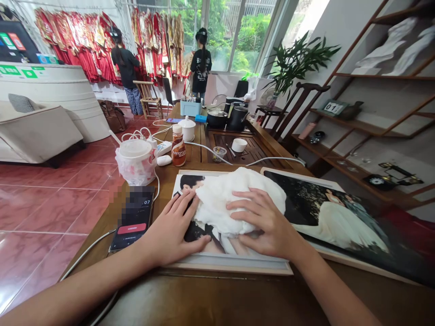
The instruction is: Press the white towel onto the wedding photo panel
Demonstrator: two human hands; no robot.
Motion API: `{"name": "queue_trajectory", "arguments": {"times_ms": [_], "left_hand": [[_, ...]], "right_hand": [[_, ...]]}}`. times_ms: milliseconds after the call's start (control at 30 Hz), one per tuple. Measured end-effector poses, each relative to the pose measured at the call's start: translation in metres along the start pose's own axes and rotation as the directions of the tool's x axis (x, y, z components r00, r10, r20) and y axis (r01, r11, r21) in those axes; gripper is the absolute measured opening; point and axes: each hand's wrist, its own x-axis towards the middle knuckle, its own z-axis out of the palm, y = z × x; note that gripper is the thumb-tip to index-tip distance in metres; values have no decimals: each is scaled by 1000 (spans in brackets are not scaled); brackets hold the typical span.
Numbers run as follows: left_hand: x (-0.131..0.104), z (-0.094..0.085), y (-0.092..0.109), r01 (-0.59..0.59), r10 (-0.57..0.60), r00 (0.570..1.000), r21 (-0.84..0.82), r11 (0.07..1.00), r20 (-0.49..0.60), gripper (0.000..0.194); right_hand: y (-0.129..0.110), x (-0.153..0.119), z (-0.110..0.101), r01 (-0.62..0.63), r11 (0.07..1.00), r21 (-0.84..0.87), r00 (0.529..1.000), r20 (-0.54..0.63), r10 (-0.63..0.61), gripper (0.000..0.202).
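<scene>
A framed photo print point(234, 260) lies flat on the wooden table in front of me. A bunched, fluffy white cloth point(217, 194) covers much of its middle. My right hand point(261, 222) grips the cloth from the right, fingers bent over it and thumb low at its near edge. My left hand point(178, 226) rests open on the left side of the print, fingers stretched out, fingertips touching the cloth's left edge. Part of the pictured figure shows around the cloth. A second framed photo point(340, 217), with a white gown in it, lies beside the first on the right.
Left of the print are a phone point(132, 222) on a cable, a bagged tub point(136, 158) and a coffee bottle point(178, 147). A tea tray point(251, 156) with a white cup point(239, 145) lies beyond. Two people point(201, 63) stand near hanging garments point(158, 40). Shelves point(377, 127) stand at right.
</scene>
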Motion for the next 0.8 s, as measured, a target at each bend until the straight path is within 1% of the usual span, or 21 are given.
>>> {"name": "queue_trajectory", "arguments": {"times_ms": [67,200,267,367,433,500,600,700,800], "left_hand": [[0,-1,1,3,-3,1000,3,1000,-1,78],[1,-4,2,-2,2,1000,10,1000,20,75],[2,-5,2,-5,5,1000,8,1000,19,75],[2,-4,2,-3,3,1000,-3,1000,5,75],[2,-3,2,2,-2,1000,-2,1000,5,74],[2,-3,2,2,-2,1000,3,1000,8,72],[2,-3,2,-1,1,1000,9,1000,13,73],[2,-4,2,-7,7,999,15,1000,31,76],[2,-4,1,-6,6,999,17,1000,40,76]], "right_hand": [[-1,0,0,-7,1000,-1,1000,-2,7,26],[-17,5,2,19,998,63,1000,6,-20,29],[-21,6,1,37,995,90,999,11,-38,31],[-14,5,-1,39,996,74,999,4,-40,31],[-7,3,-2,18,999,39,1000,8,-18,28],[-5,2,-2,1,1000,16,1000,4,-1,26],[-14,3,0,19,999,30,1000,-2,-19,27],[-24,6,1,51,996,68,998,21,-52,30],[-20,6,0,59,996,64,998,23,-61,31]]}}
